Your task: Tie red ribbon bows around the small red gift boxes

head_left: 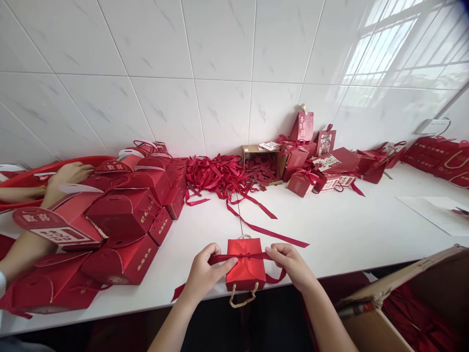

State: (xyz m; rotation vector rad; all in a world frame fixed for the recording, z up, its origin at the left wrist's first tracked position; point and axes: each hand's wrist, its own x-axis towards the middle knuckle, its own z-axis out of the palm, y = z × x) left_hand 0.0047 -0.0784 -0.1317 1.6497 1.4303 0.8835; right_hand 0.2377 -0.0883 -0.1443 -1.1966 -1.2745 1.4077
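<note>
Gift box [245,275], red, 1 pc: 6 o'clock, near edge of counter [351,210]. Ribbon [257,255]: across box top. L hand [205,270], 7 o'clock, & R hand [290,263], 5 o'clock: each grip clamped on ribbon. Risk: uneven pull, poss. skewed box.

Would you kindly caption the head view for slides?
Left hand and right hand hold a ribbon across a red box.

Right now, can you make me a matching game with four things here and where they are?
1. ribbon heap
2. red box with rope handles
3. open cardboard box
4. white sheet

A. picture's bottom right corner
B. between left hand and right hand
C. flat on the table's right side
D. near the wall

Pairs: 1-D, 2-B, 3-A, 4-C
</note>
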